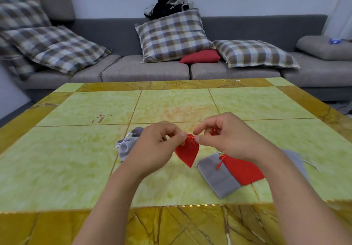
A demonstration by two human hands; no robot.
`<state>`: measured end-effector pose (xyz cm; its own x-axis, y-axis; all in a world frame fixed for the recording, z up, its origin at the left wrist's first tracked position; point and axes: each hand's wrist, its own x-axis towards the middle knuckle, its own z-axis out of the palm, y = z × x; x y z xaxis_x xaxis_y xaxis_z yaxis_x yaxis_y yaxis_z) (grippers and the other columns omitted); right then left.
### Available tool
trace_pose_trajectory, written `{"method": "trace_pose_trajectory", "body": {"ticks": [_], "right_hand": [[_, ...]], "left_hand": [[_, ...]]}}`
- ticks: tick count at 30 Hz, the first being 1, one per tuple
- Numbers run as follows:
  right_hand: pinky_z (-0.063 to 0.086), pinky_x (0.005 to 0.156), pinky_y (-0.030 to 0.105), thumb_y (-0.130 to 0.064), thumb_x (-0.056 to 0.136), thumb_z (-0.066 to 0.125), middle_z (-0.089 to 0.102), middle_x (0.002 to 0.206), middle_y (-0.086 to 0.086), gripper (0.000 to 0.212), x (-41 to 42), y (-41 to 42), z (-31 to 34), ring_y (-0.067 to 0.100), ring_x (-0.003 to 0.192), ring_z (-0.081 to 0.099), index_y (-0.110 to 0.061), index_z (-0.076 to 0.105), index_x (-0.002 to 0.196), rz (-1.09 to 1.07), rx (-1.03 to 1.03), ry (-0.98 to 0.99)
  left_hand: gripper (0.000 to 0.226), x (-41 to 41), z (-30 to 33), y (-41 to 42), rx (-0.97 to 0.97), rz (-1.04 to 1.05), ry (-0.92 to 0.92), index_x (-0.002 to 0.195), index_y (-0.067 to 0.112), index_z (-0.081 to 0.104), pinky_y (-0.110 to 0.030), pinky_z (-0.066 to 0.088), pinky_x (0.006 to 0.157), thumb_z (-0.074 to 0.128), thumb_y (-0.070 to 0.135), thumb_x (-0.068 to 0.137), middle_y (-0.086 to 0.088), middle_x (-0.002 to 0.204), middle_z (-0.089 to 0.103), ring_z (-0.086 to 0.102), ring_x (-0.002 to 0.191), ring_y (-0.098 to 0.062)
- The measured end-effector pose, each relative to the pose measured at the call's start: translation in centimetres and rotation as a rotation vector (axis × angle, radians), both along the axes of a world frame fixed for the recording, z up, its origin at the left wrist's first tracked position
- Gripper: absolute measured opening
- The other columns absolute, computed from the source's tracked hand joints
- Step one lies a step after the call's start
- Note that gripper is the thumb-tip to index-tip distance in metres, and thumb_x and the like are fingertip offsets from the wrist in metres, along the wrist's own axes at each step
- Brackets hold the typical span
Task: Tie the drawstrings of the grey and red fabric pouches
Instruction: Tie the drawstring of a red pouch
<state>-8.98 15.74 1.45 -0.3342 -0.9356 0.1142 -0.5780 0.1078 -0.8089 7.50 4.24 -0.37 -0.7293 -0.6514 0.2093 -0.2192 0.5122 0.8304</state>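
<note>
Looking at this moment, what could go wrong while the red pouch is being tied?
1. Both hands, left and right, pinch only the neck of the red pouch, which hangs free; a slip may drop it.
2. The red cord is thin and partly hidden in the right fingers, so the knot may come loose.
3. The right forearm lies over untied pouches and may drag them.

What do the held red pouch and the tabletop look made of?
Red pouch: soft matte cloth, likely velvet or felt; it hangs limp and bunches at the neck. Tabletop: glossy, marble-patterned green and yellow panels, possibly stone or laminate; veining and sheen show.
</note>
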Motion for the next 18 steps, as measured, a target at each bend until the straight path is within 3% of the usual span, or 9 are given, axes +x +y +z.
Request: {"method": "trace_pose_trajectory", "body": {"ticks": [1,3,6,9,11,12,15,17,18], "right_hand": [[0.040,0.053,0.025,-0.020,0.085,0.075,0.054,0.054,-0.011,0.003,0.1,0.1,0.0,0.006,0.049,0.044,-0.018,0.077,0.085,0.023,0.008,-0.010],[0.039,0.052,0.027,-0.021,0.089,0.071,0.052,0.054,-0.010,0.013,0.3,0.0,0.0,0.011,0.051,0.043,-0.013,0.076,0.080,0.051,0.022,-0.063],[0.037,0.054,0.034,-0.017,0.093,0.065,0.053,0.065,0.000,0.020,0.4,-0.1,0.1,0.021,0.058,0.037,-0.004,0.068,0.079,0.063,0.020,-0.164],[0.034,0.055,0.035,-0.014,0.094,0.064,0.053,0.071,0.008,0.023,0.2,-0.1,0.1,0.024,0.059,0.035,0.007,0.065,0.087,0.071,-0.005,-0.167],[0.037,0.057,0.024,-0.013,0.094,0.064,0.046,0.065,0.004,0.019,0.3,0.0,0.3,0.008,0.053,0.045,0.006,0.067,0.088,0.073,-0.021,-0.127],[0.038,0.059,0.021,-0.014,0.094,0.064,0.047,0.065,0.001,0.016,0.4,0.0,0.4,0.004,0.055,0.046,0.000,0.070,0.087,0.074,-0.023,-0.095],[0.047,0.077,0.034,-0.023,0.092,0.067,0.059,0.088,0.000,0.015,0.0,0.0,0.2,0.015,0.077,0.054,-0.025,0.071,0.077,0.062,0.008,0.049],[0.047,0.089,0.034,-0.026,0.091,0.067,0.061,0.099,-0.005,0.013,-0.3,0.1,0.3,0.013,0.094,0.059,-0.028,0.071,0.079,0.071,0.018,0.110],[0.046,0.088,0.031,-0.027,0.092,0.067,0.062,0.099,-0.008,0.013,-0.3,0.3,0.5,0.009,0.095,0.059,-0.028,0.071,0.080,0.072,0.025,0.141]], "left_hand": [[0.031,-0.1,0.1,0.1,0.088,-0.019,0.044,0.062,0.023,0.066,-0.022,0.046,0.068,0.064,0.027,0.093,0.013,0.080,0.063,0.060,0.073,-0.011],[0.032,-0.3,0.2,0.4,0.278,-0.067,0.170,0.060,0.021,0.065,-0.024,0.043,0.068,0.063,0.026,0.092,0.010,0.089,0.066,0.059,0.076,-0.006],[0.025,-0.7,0.4,1.2,0.515,-0.143,0.304,0.070,0.015,0.067,-0.022,0.050,0.072,0.060,0.032,0.087,0.001,0.101,0.075,0.065,0.085,-0.008],[0.025,-0.8,0.4,1.5,0.567,-0.165,0.340,0.083,0.012,0.071,-0.026,0.050,0.076,0.059,0.033,0.087,-0.014,0.104,0.074,0.064,0.088,-0.017],[0.024,-0.7,0.4,1.4,0.590,-0.139,0.346,0.087,0.014,0.075,-0.024,0.053,0.070,0.058,0.031,0.089,-0.016,0.098,0.074,0.066,0.083,-0.018],[0.023,-0.6,0.5,1.3,0.589,-0.126,0.340,0.088,0.015,0.076,-0.024,0.054,0.067,0.058,0.030,0.091,-0.014,0.095,0.074,0.067,0.081,-0.017],[0.023,-0.8,0.4,1.4,0.530,-0.093,0.313,0.090,0.010,0.075,-0.026,0.055,0.066,0.059,0.026,0.093,-0.010,0.091,0.076,0.068,0.076,-0.013],[0.024,-0.9,0.4,1.5,0.484,-0.067,0.324,0.089,0.004,0.074,-0.024,0.053,0.066,0.061,0.024,0.093,-0.008,0.085,0.076,0.068,0.071,-0.010],[0.025,-1.1,0.4,1.5,0.460,-0.052,0.334,0.087,0.004,0.074,-0.024,0.053,0.067,0.062,0.025,0.091,-0.010,0.084,0.076,0.067,0.070,-0.011]]}}
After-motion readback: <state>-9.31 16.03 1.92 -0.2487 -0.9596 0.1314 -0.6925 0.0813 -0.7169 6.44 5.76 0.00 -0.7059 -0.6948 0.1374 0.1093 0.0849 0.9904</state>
